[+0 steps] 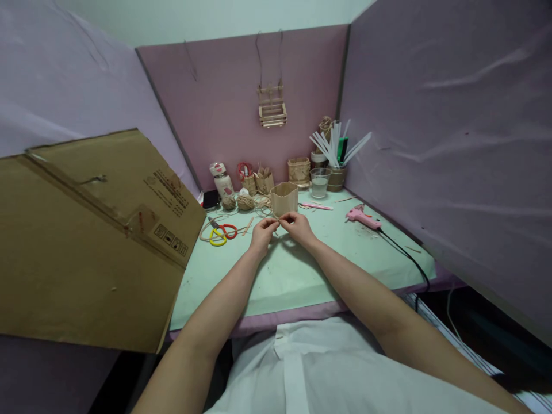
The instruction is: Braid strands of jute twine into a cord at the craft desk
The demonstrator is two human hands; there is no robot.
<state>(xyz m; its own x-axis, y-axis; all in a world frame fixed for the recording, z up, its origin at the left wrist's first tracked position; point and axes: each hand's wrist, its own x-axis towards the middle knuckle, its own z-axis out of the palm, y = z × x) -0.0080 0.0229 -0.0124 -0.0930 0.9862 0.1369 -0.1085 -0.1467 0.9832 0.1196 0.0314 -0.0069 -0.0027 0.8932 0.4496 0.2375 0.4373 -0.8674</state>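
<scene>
Both hands meet at the middle of the table, fingertips pinched close together on a thin piece of twine (278, 221). My left hand (264, 234) is closed on it from the left, and my right hand (297, 226) from the right. Just behind them stands a round wooden holder (284, 199) made of upright sticks, open at the top. Balls of twine (245, 202) lie behind my left hand, with loose strands running toward the fingers. Scissors with red and yellow handles (221, 232) rest to the left. The fingertips partly hide the twine.
A pink glue gun (363, 218) with a black cord lies on the right. Along the back stand a bottle (222, 181), a cup of water (319, 185), a pot of white glue sticks (336, 177) and a pink pen-like tool (317, 206). A large cardboard sheet (99, 247) leans at left.
</scene>
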